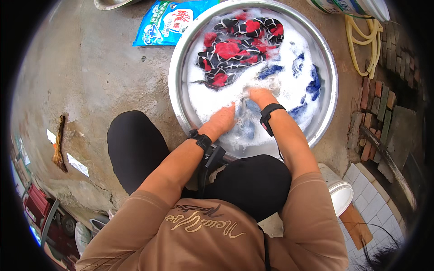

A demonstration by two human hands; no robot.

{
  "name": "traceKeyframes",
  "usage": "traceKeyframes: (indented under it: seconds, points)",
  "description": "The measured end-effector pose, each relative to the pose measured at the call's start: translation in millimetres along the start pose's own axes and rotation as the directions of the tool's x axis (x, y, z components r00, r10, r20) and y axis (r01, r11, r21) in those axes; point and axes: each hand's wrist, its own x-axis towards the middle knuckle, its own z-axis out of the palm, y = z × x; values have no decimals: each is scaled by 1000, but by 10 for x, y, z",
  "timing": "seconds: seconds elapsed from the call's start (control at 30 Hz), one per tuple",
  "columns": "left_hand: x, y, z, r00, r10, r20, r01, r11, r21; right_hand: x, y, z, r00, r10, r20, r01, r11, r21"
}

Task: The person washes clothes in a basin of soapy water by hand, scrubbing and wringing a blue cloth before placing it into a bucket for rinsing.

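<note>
A large round metal basin [175, 78] stands before me, filled with white suds. My left hand [223, 118] dips into the foam near the basin's front, its fingertips hidden. To its right my right hand [261, 96] is also sunk in suds, fingers mostly covered. Light blue wet cloth [249, 130] lies between and below the hands; whether either hand grips it is not visible. Black cloth with red patches and white lines [230, 50] lies bunched at the back left of the basin. Dark blue cloth [314, 83] shows through foam at the right.
A blue detergent bag [162, 25] lies behind the basin at left. A coiled yellow hose [354, 50], a white bucket [378, 8] and stacked bricks [379, 101] are at right. Another white bucket [340, 196] lies beside my right arm. A small broom [60, 145] lies far left.
</note>
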Motion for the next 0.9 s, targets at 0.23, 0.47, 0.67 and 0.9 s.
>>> traceKeyframes:
  seconds: [0.23, 0.47, 0.67, 0.9]
  points:
    - [-19, -181, 56, 995, 46, -88, -51, 997, -63, -684, -274, -202, 941, 153, -302, 123, 676, 727]
    - [-18, -126, 59, 998, 52, 44, -52, 999, 10, -1080, -474, 279, 851, -246, -464, 319, 944, 85]
    - [-76, -122, 20, 1000, 7, -19, -8, 999, -53, -455, -496, -217, 995, 18, 95, -26, 997, 78]
    - [-9, -37, -45, 999, 0, 38, 4, 995, -104, -33, -142, -215, 984, 172, 55, -180, 956, 232]
